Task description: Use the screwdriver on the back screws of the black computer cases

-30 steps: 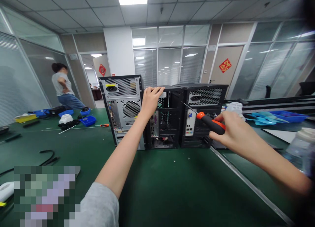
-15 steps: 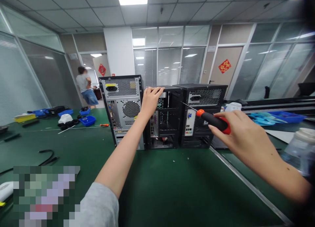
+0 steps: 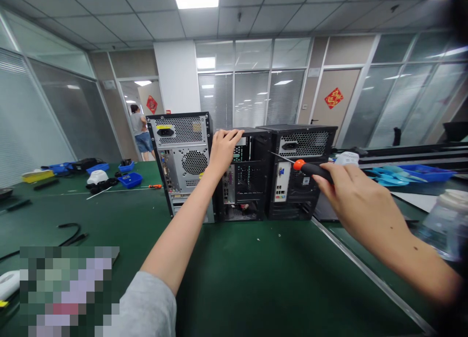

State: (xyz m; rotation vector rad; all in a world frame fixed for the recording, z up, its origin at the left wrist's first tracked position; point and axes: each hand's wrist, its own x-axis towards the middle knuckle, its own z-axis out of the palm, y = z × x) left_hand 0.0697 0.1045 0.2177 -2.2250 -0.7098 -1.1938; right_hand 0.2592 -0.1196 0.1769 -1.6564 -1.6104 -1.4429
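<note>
Three computer cases stand side by side with their rear panels toward me. My left hand (image 3: pixel 224 152) is closed over the top edge of the middle computer case (image 3: pixel 250 181), its fingers lying along the top. My right hand (image 3: pixel 356 191) is wrapped round the handle of a screwdriver (image 3: pixel 317 172), black with an orange collar. The thin shaft points left, with its tip at the right rear edge of the middle case. A taller silver-backed case (image 3: pixel 179 152) is on the left. The right case (image 3: pixel 305 147) sits partly behind the screwdriver.
Blue trays (image 3: pixel 130 179) and a small orange screwdriver (image 3: pixel 155 186) lie left on the green table (image 3: pixel 234 278). A black cable (image 3: pixel 71 234) is nearer. On the right are a clear bottle (image 3: pixel 444 225) and another blue tray (image 3: pixel 433 173). A person (image 3: pixel 141 130) stands by the doorway.
My right hand has turned and shifted slightly round the screwdriver handle, while the tip stays at the same spot. My left hand has not moved. The person behind has moved right.
</note>
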